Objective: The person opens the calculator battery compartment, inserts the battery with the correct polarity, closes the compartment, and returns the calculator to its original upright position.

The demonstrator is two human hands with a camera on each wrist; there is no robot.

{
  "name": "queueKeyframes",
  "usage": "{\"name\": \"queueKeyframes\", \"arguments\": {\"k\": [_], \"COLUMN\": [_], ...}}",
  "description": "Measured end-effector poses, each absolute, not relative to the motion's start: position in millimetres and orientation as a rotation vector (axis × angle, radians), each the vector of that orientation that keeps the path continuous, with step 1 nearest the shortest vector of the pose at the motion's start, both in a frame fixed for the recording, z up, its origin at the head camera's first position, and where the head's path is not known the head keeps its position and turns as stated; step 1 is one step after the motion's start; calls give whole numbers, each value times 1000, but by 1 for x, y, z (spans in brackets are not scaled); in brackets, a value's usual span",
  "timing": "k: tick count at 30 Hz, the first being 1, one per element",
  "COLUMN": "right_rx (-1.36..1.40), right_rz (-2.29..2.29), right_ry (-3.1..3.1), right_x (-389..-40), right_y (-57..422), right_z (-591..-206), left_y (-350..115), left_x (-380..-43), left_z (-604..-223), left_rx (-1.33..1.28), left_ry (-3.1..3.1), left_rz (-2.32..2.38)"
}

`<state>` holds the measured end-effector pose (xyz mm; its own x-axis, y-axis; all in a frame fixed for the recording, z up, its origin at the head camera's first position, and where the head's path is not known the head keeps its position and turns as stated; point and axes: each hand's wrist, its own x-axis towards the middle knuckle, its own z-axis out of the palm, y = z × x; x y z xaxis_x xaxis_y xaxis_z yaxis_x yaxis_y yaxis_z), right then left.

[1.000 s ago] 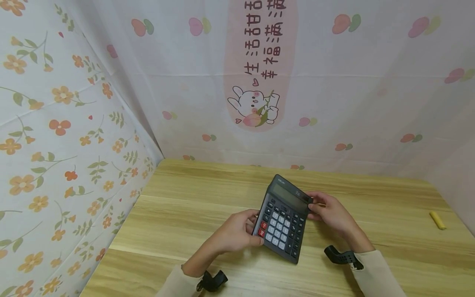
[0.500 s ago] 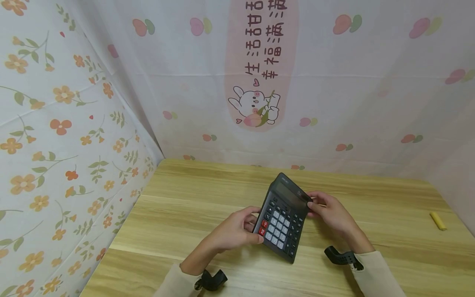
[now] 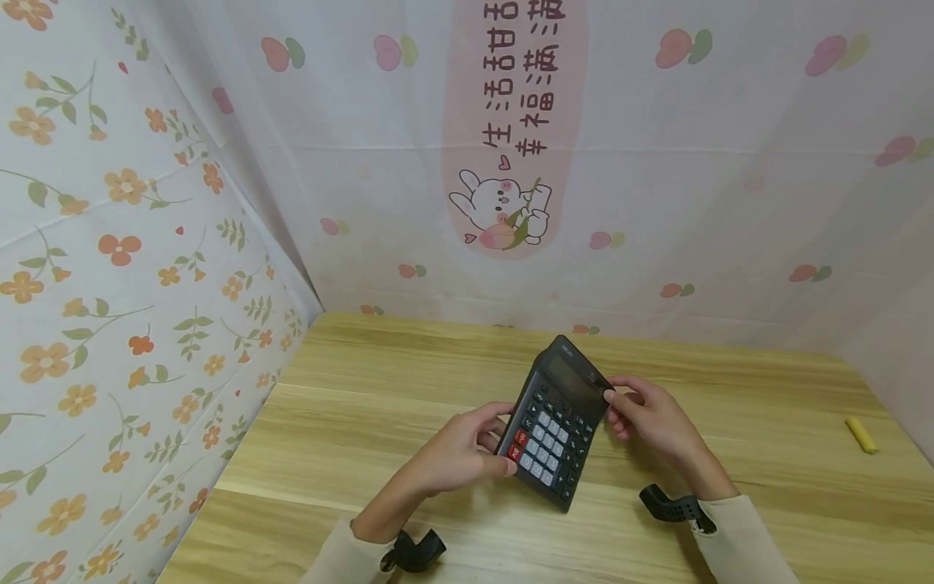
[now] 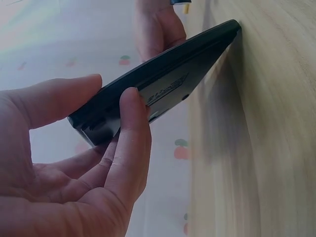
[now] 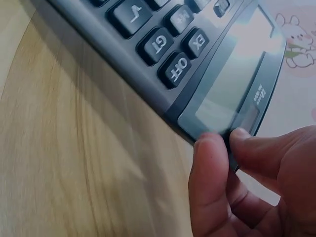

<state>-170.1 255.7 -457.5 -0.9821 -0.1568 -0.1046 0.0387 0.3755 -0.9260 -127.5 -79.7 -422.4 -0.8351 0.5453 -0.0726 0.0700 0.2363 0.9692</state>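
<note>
A dark calculator (image 3: 554, 422) with grey, black and two red keys is held tilted over the table. My left hand (image 3: 467, 454) grips its left edge, thumb on the front; in the left wrist view the fingers (image 4: 133, 118) curl against its back, where a printed label shows. With thumb and fingers, my right hand (image 3: 653, 418) pinches the upper right corner beside the display (image 5: 232, 74). The right wrist view shows the OFF, GT and EX keys near that corner. In the left wrist view, the calculator's far lower end lies close to the wood; whether it touches cannot be told.
The wooden table (image 3: 350, 438) reaches back to a patterned white curtain (image 3: 642, 195). Another flowered cloth (image 3: 131, 268) hangs at the left. A small yellow stick-like object (image 3: 861, 435) lies at the table's right side. Black camera mounts (image 3: 417, 553) sit at both wrists.
The calculator has turned, its top edge moving slightly right and its lower end slightly left and up. Both hands have kept hold, with the right fingers shifting a little at the corner.
</note>
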Motion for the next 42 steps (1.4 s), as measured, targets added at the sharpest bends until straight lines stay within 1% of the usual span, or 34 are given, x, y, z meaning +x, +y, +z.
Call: {"name": "queueKeyframes", "arguments": {"k": [11,22,42], "right_rx": [-148,-112,-81], "right_rz": [-1737,-1774,-1858], "right_ry": [2359,2334,2263], "right_x": [-168,-164,-164], "right_y": [258,255,252], "right_z": [-452,-442,-435], "left_y": [-80,-83,-79], "left_x": [-126,-122,-118], "left_z": [-418,-410,-406], "left_rx": [646,716,752], "left_ry": [2191,2294,2376], "left_rz": [1572,1491,1480]}}
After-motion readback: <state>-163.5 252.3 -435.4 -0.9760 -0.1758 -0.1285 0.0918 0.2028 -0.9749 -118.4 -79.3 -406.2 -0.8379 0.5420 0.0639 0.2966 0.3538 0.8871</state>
